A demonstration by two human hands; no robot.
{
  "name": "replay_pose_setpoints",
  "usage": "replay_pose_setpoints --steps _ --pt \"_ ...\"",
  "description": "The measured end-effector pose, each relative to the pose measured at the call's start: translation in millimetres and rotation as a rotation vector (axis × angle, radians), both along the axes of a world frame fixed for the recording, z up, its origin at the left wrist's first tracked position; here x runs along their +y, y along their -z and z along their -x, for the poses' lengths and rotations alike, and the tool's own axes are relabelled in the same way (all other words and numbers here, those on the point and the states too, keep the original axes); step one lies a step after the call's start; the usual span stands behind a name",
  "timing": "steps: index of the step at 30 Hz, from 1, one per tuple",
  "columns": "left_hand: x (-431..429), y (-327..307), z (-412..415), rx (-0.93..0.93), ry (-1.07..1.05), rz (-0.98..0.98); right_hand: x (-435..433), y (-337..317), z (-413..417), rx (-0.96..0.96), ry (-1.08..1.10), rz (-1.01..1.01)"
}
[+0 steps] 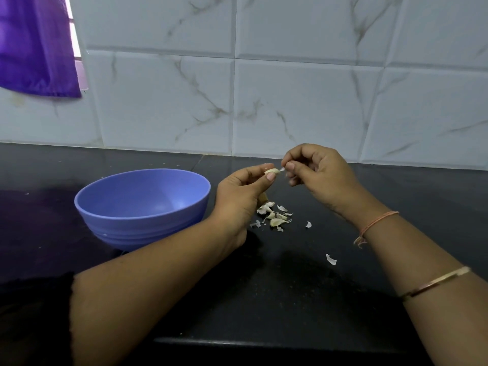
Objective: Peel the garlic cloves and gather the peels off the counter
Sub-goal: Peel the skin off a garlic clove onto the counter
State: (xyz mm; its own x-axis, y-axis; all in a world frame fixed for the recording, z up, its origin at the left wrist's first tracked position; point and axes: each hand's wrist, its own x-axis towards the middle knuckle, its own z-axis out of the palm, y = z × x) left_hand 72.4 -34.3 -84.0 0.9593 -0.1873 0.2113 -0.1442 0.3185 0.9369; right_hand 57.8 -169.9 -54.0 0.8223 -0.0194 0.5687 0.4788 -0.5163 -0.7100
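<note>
A garlic clove is pinched in the left hand above the black counter while its skin is gripped by the right hand, peels partly hidden beneath, beside an apparently empty blue bowl.

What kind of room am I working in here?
Most likely a home kitchen: a dark counter against a marbled tile wall, with a blue bowl and garlic peels on it.

Dim, soft light; wide-angle edge distortion
</note>
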Motion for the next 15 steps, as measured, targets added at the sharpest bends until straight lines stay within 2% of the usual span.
replay_pose_setpoints --steps 5,10,15 --pt "-0.8 -1.0 0.0 0.001 0.007 0.011 -4.4 2.0 -1.9 0.023 0.118 -0.001" --pt "-0.4 -1.4 1.3 -0.004 0.023 0.027 -1.7 4.2 2.4 0.207 0.034 0.030" --pt "-0.7 -2.0 2.1 0.001 0.030 0.030 -2.5 3.4 1.4 0.155 0.117 0.184"
